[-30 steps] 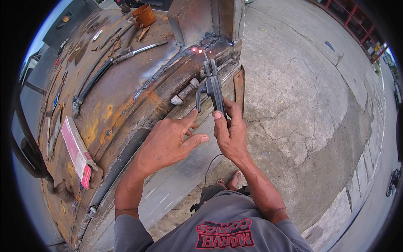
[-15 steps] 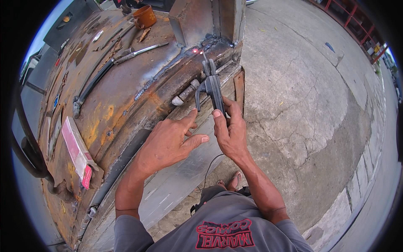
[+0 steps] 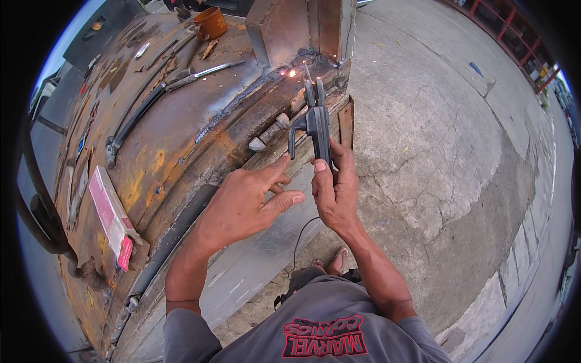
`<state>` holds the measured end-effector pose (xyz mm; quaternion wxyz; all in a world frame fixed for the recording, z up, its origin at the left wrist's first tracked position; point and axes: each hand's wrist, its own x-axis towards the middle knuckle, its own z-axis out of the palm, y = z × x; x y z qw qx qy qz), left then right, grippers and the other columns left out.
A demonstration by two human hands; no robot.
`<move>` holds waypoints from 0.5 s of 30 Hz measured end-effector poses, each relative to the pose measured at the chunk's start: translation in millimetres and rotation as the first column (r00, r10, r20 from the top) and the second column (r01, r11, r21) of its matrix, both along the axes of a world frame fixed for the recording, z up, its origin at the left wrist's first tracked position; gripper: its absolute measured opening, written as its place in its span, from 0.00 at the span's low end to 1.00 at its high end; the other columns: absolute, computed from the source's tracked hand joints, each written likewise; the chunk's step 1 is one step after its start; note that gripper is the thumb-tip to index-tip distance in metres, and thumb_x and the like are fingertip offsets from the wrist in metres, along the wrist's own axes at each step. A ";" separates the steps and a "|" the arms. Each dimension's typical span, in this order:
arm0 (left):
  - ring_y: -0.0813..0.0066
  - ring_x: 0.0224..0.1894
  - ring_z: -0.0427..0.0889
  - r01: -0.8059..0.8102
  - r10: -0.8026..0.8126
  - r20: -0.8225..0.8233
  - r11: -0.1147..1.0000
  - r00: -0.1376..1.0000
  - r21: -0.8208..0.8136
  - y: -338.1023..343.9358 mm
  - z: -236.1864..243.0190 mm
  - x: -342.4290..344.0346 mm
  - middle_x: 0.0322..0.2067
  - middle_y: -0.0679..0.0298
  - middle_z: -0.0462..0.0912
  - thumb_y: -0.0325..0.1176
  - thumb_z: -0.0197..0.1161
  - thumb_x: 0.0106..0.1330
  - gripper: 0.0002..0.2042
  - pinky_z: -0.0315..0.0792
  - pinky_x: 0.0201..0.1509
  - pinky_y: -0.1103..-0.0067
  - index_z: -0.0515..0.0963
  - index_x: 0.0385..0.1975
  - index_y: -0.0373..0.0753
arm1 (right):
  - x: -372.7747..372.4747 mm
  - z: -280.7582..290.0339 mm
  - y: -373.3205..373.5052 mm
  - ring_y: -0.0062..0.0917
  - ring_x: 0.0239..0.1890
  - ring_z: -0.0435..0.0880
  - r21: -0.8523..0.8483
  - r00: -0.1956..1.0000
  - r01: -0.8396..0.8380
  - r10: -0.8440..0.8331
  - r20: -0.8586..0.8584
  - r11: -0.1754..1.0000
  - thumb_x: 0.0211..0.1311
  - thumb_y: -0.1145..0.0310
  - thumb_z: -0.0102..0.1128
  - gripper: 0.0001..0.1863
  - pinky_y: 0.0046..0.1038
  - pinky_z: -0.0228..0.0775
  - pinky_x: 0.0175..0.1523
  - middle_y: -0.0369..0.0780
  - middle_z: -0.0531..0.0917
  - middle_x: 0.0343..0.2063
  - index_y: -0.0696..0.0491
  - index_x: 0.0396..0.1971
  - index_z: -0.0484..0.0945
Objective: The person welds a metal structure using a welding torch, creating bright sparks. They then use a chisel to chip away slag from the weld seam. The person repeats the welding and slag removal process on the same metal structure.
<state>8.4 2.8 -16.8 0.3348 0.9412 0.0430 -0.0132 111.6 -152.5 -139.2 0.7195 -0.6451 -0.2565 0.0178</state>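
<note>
My right hand (image 3: 334, 187) grips the dark handle of a welding electrode holder (image 3: 315, 124), held upright with its jaws pointing away from me. A short rod sticks out of the jaws toward a glowing spark (image 3: 293, 73) on the weld seam at the foot of an upright steel piece (image 3: 290, 27). My left hand (image 3: 245, 202) is open with fingers spread, resting against the edge of the rusty steel workbench (image 3: 151, 145), just left of the holder and not touching it.
On the bench lie a long steel rod (image 3: 142, 112), a hammer-like tool (image 3: 203, 72), a rusty cup (image 3: 210, 23) at the far end and a pink-and-white packet (image 3: 109, 215) near the left edge. A cable (image 3: 299, 233) hangs below my hands. Cracked concrete (image 3: 436, 151) spreads to the right.
The holder has shifted slightly; the glowing spot at the seam persists near the rod tip. Both hands stay almost where they were.
</note>
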 end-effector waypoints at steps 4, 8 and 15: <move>0.56 0.47 0.94 -0.014 0.014 -0.027 1.000 1.000 -0.009 -1.7 2.1 -0.6 0.49 0.41 0.90 0.44 0.76 0.70 0.39 0.85 0.46 0.69 0.70 0.73 0.25 | -0.9 9.6 -3.3 0.20 0.29 0.78 -0.050 0.995 -0.038 0.033 -0.089 0.998 0.83 0.63 0.55 0.25 0.29 0.72 0.34 0.42 0.81 0.34 0.64 0.68 0.69; 0.56 0.48 0.94 0.003 -0.002 -0.041 1.000 0.999 0.025 -1.7 0.9 1.3 0.50 0.41 0.90 0.45 0.76 0.69 0.39 0.85 0.44 0.69 0.69 0.72 0.24 | 1.3 1.0 -1.3 0.20 0.30 0.78 -0.049 0.998 -0.021 0.018 -0.057 0.999 0.83 0.63 0.54 0.24 0.30 0.72 0.34 0.43 0.82 0.35 0.64 0.68 0.70; 0.55 0.48 0.94 -0.028 0.034 -0.094 0.998 0.995 0.060 -0.9 1.9 1.5 0.50 0.40 0.89 0.46 0.75 0.70 0.40 0.85 0.43 0.69 0.69 0.72 0.21 | -0.5 8.2 -1.6 0.21 0.30 0.79 -0.122 0.985 -0.092 0.072 -0.157 0.988 0.83 0.63 0.54 0.24 0.30 0.73 0.34 0.43 0.82 0.35 0.63 0.68 0.70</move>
